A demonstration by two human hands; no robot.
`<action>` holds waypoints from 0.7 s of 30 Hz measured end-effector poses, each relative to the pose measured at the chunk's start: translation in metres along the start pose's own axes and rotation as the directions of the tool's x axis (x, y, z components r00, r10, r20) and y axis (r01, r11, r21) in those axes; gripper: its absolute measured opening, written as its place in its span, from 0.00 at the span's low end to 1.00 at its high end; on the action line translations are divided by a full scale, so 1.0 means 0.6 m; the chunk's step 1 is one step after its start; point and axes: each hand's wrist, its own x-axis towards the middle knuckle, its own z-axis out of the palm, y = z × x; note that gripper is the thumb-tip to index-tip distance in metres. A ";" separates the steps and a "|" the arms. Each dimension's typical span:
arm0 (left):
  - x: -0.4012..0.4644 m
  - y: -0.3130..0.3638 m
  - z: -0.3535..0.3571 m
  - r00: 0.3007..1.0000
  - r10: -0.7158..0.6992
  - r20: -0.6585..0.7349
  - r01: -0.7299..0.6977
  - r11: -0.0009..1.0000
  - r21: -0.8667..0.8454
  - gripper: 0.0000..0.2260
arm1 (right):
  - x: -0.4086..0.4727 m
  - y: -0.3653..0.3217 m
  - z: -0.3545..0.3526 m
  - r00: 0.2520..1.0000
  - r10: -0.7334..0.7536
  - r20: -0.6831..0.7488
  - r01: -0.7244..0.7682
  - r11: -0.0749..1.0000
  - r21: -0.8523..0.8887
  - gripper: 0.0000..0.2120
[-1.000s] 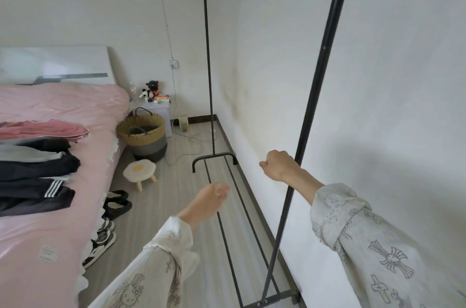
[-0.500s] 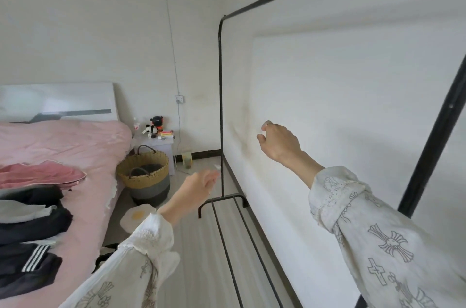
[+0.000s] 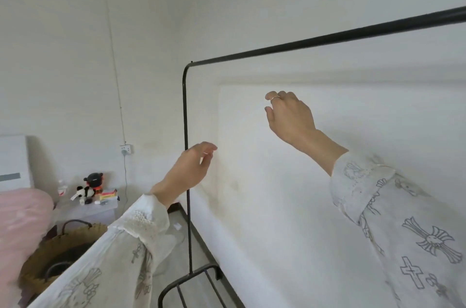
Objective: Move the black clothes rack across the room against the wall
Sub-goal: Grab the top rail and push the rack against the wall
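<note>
The black clothes rack stands beside the white wall on the right. Its top bar runs from the far corner up to the right edge of the view. Its far upright drops to a low base shelf at the bottom. My left hand is raised in front of the far upright, fingers loosely apart, holding nothing. My right hand, a ring on one finger, hovers below the top bar with curled fingers, apart from the bar and holding nothing.
A pink bed fills the lower left. A woven basket stands beside it on the floor. A small white nightstand with toys sits in the far corner under a wall socket.
My right hand has left the near upright and risen towards the top bar. My left hand has risen too. The view has tilted up, so the floor and near upright are out of sight.
</note>
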 end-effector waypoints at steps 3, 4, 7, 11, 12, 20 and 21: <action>0.089 -0.053 -0.010 0.996 0.090 0.018 -0.090 0.996 0.005 0.13 | 0.067 -0.014 0.016 0.995 -0.007 -0.098 -0.004 0.993 -0.114 0.16; 0.118 -0.069 -0.014 0.993 0.117 0.016 -0.117 0.993 -0.001 0.13 | 0.087 -0.019 0.021 0.991 0.006 -0.131 -0.024 0.990 -0.137 0.16; 0.210 -0.115 -0.032 0.974 0.220 0.053 -0.220 0.975 -0.022 0.14 | 0.153 -0.039 0.041 0.981 0.032 -0.194 -0.082 0.963 -0.256 0.16; 0.328 -0.146 -0.054 0.936 0.347 0.067 -0.346 0.938 -0.021 0.15 | 0.234 -0.052 0.056 0.987 -0.020 -0.158 -0.062 0.867 -0.494 0.18; 0.360 -0.147 -0.058 0.926 0.373 0.050 -0.372 0.928 -0.035 0.15 | 0.253 -0.050 0.057 0.989 -0.010 -0.149 -0.073 0.838 -0.540 0.19; 0.541 -0.087 -0.016 0.843 0.519 -0.141 -0.538 0.824 -0.179 0.17 | 0.331 0.026 0.042 0.936 0.349 -0.048 -0.281 0.656 -0.700 0.25; 0.567 -0.075 -0.008 0.824 0.541 -0.169 -0.563 0.816 -0.135 0.18 | 0.341 0.035 0.041 0.928 0.369 -0.050 -0.294 0.644 -0.707 0.26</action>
